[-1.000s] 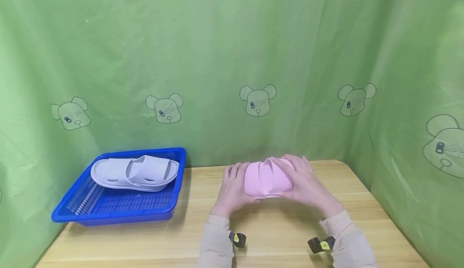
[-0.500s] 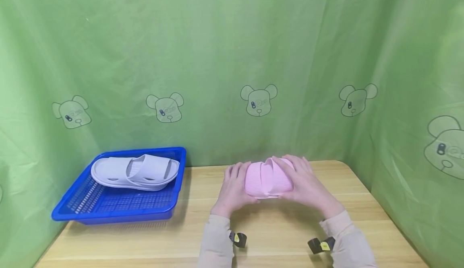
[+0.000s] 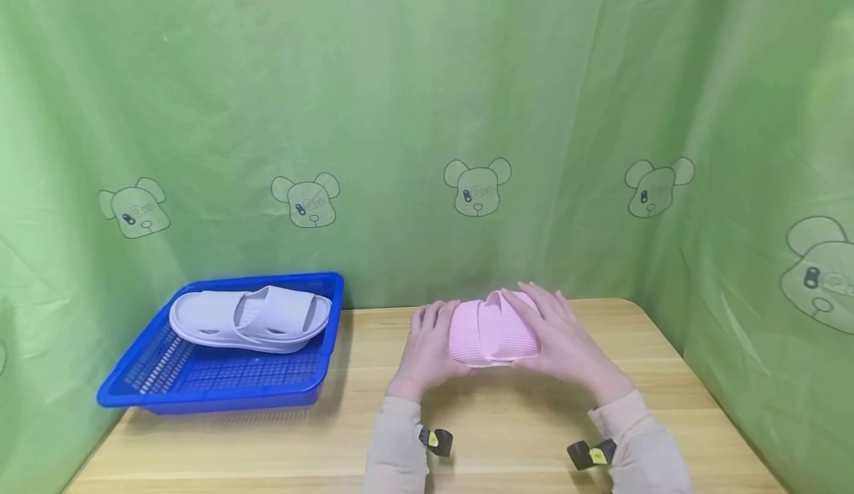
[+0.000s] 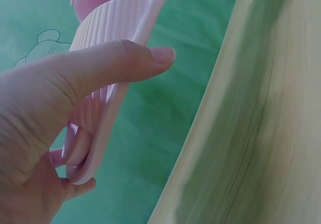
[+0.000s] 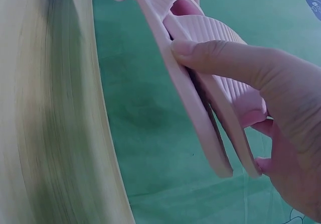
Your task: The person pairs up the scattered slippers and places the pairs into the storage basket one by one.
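A pair of pink ribbed slippers (image 3: 492, 333), fitted into each other, is held up above the table between both hands. My left hand (image 3: 427, 349) grips their left end; in the left wrist view its thumb lies across the ribbed strap (image 4: 113, 25) and its fingers curl behind. At the other end my right hand (image 3: 567, 342) holds the pair, its thumb pressed along the sole edges. The right wrist view shows two soles (image 5: 198, 118) with a narrow gap between them toward one end. Part of each hand's fingers is hidden behind the slippers.
A blue plastic basket (image 3: 220, 397) stands at the left of the wooden table (image 3: 520, 457), with pale lavender slippers (image 3: 280, 314) lying along its back half. Green curtains (image 3: 394, 108) with bear prints enclose the back and sides.
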Demonstrator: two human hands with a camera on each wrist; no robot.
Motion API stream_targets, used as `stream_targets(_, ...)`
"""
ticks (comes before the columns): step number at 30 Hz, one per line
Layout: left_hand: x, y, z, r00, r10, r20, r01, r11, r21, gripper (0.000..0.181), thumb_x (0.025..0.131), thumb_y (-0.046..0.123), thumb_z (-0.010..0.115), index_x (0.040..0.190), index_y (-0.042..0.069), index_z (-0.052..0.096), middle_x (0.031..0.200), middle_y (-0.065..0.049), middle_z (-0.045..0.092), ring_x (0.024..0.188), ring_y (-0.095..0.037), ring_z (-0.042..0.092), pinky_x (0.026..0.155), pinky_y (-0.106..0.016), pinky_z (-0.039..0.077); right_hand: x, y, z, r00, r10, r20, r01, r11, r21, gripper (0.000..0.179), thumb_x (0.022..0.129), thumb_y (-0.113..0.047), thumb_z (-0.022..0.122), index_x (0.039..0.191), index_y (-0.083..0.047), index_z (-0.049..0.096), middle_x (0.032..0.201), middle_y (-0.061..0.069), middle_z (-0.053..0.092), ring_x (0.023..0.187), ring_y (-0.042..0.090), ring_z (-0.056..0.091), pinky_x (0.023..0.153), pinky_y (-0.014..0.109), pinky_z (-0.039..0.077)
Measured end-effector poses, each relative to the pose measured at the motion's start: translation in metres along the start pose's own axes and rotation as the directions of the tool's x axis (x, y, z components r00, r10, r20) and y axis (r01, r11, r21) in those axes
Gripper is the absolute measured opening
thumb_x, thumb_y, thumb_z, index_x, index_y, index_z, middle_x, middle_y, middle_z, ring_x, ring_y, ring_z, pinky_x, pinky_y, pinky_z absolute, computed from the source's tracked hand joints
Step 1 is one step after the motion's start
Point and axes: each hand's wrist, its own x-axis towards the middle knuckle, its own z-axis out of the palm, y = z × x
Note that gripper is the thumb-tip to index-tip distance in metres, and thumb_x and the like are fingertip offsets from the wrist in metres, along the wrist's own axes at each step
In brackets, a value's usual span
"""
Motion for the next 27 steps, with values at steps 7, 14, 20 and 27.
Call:
stream_targets(7, 0.001, -0.003, -0.001, 1.0, -0.013, 0.002, 0.013, 1.0, -0.003, 0.117, 0.049, 0.041, 0.095, 0.147, 0.019, 0.035, 0.141, -0.006, 0.047, 0.134, -0.032, 0.037, 0.113, -0.047, 0.037, -0.001, -0.001, -0.001, 1.0, -0.016, -0.015, 0.016, 1.0, -0.008, 0.106, 0.066, -0.057, 0.081, 0.153, -0.024, 0.031, 0.161, 0.015, 0.022, 0.148, 0.039, 0.02, 0.118, 0.065, 0.01)
stream_targets(14, -0.002, -0.007, -0.011, 1.0, -0.019, -0.006, 0.019, 1.0, 0.025, 0.116, 0.05, 0.044, 0.094, 0.147, 0.017, 0.036, 0.14, -0.008, 0.048, 0.133, -0.032, 0.038, 0.114, -0.046, 0.037, 0.002, -0.008, 0.0, 0.995, -0.078, -0.068, 0.074, 0.996, -0.055, 0.088, 0.077, -0.056, 0.073, 0.15, -0.023, 0.037, 0.159, 0.011, 0.031, 0.146, 0.036, 0.028, 0.12, 0.061, 0.014)
stream_targets(20, -0.002, -0.009, -0.018, 1.0, -0.022, -0.021, 0.023, 1.0, 0.008, 0.115, 0.049, 0.041, 0.094, 0.147, 0.017, 0.037, 0.14, -0.008, 0.048, 0.133, -0.033, 0.038, 0.114, -0.045, 0.036, 0.003, -0.011, 0.002, 0.979, -0.152, -0.132, 0.142, 0.986, -0.083, 0.08, 0.079, -0.049, 0.073, 0.147, -0.02, 0.043, 0.156, 0.011, 0.037, 0.143, 0.035, 0.033, 0.126, 0.044, 0.006)
stream_targets(27, -0.002, -0.013, -0.024, 0.999, -0.023, -0.022, 0.023, 1.0, -0.002, 0.116, 0.049, 0.041, 0.094, 0.147, 0.017, 0.037, 0.141, -0.008, 0.047, 0.134, -0.034, 0.037, 0.114, -0.047, 0.037, 0.004, -0.012, 0.003, 0.954, -0.227, -0.195, 0.207, 0.972, -0.115, 0.076, 0.079, -0.047, 0.072, 0.145, -0.018, 0.046, 0.154, 0.012, 0.04, 0.142, 0.035, 0.036, 0.126, 0.039, 0.004)
